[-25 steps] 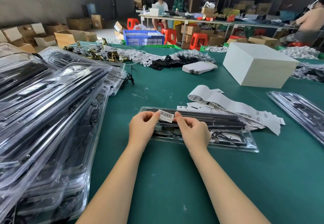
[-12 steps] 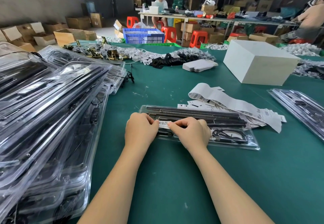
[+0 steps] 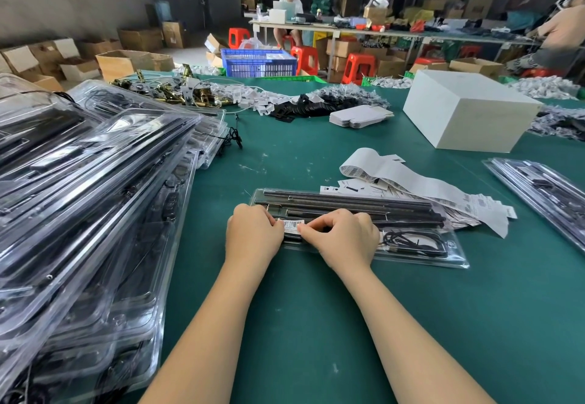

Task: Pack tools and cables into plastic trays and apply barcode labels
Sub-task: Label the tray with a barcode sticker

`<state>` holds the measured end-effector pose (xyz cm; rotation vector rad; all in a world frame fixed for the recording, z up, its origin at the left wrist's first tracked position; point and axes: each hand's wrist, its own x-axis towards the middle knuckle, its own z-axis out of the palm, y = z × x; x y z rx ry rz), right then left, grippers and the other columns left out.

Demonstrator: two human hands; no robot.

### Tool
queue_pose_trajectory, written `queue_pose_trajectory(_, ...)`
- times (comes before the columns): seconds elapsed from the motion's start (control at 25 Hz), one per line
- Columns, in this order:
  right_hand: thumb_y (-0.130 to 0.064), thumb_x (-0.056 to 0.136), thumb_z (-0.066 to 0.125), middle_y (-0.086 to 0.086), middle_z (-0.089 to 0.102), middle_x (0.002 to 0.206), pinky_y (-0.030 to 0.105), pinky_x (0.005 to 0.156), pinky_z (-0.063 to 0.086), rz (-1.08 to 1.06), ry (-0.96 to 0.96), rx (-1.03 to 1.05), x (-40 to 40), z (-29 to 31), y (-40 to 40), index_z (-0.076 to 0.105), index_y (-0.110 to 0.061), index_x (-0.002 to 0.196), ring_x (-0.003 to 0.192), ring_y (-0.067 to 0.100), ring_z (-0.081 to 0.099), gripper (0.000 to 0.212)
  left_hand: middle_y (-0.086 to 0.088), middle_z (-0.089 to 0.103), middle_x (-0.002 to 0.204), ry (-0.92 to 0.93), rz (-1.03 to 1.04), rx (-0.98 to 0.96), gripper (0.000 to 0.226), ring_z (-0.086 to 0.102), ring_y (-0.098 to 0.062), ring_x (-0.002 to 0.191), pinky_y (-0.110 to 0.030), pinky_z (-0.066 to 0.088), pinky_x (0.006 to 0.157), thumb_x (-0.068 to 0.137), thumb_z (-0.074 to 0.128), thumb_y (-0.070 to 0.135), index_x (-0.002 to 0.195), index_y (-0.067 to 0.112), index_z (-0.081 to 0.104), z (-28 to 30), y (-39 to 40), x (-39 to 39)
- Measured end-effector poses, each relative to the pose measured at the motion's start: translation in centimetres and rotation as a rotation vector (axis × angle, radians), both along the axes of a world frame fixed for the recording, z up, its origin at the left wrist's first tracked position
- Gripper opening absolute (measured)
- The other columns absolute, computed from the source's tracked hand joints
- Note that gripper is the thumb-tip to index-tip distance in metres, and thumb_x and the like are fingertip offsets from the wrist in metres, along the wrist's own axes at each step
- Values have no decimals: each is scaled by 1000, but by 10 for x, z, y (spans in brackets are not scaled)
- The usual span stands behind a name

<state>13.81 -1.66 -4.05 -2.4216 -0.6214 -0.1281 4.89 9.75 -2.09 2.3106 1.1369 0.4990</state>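
While hands (image 3: 253, 232) pin label (image 3: 292, 226) (tray (image 3: 443, 258) edge free).

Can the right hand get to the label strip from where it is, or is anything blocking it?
Probably yes. The right hand is busy pressing the barcode label, but the label strip lies open just beyond the tray, nothing over it.

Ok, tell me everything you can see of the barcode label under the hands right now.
The barcode label is a small white paper rectangle printed with black bars and tiny text too small to read. It lies flat, slightly tilted, on the lid of the clear plastic tray, near its left end, over the black rods inside. The left hand covers its left edge and the right hand its right edge, fingertips pressing it down. Only the middle strip shows.
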Motion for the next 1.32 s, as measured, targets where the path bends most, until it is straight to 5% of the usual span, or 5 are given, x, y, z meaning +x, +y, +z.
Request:
queue_pose_trajectory(0.24, -62, 69, 59, -18, 58, 81, 31, 85, 23, 1, -78, 16, -4, -2, 2, 58, -38, 81, 91, 13, 43, 26, -2, 53, 106, 14, -21, 77, 16, 52, -26, 102, -31, 42, 76, 88, 60, 31, 102, 23, 61, 0, -3, 0)
queue_pose_trajectory(0.56, -61, 91, 45, -14, 48, 96, 38, 102, 20, 165, -181, -134, -7, -5, -6, 64, -58, 106, 102, 13, 41, 25, 5, 57, 112, 14, -56, 82, 30, 51, -22, 108, -34, 49, 78, 89, 51, 19, 102, 37, 71, 1, -5, -2)
queue_pose_trajectory(0.92, -64, 85, 54, -7, 32, 102, 42, 106, 24, 286, -158, -235, -3, -3, -18, 51, -54, 130, 105, 19, 32, 46, -12, 38, 142, 50, 19, -47, 44, 33, -32, 129, -37, 32, 102, 89, 48, 26, 133, 22, 49, -4, -7, 0)
queue_pose_trajectory(1.16, -59, 89, 52, -9, 34, 101, 45, 110, 22, 310, -152, -255, -3, -4, -20, 49, -52, 132, 105, 16, 34, 44, 0, 65, 85, -73, 51, -125, 28, 54, -25, 96, -31, 36, 96, 89, 52, 27, 117, 23, 55, 2, 7, -1)
queue_pose_trajectory(1.32, -56, 90, 54, -10, 37, 104, 45, 112, 18, 287, -140, -233, 0, -6, -21, 52, -52, 130, 109, 15, 36, 40, -5, 61, 120, -148, 60, -207, 40, 41, -30, 118, -29, 28, 83, 89, 37, 7, 121, 24, 52, -2, 8, 4)
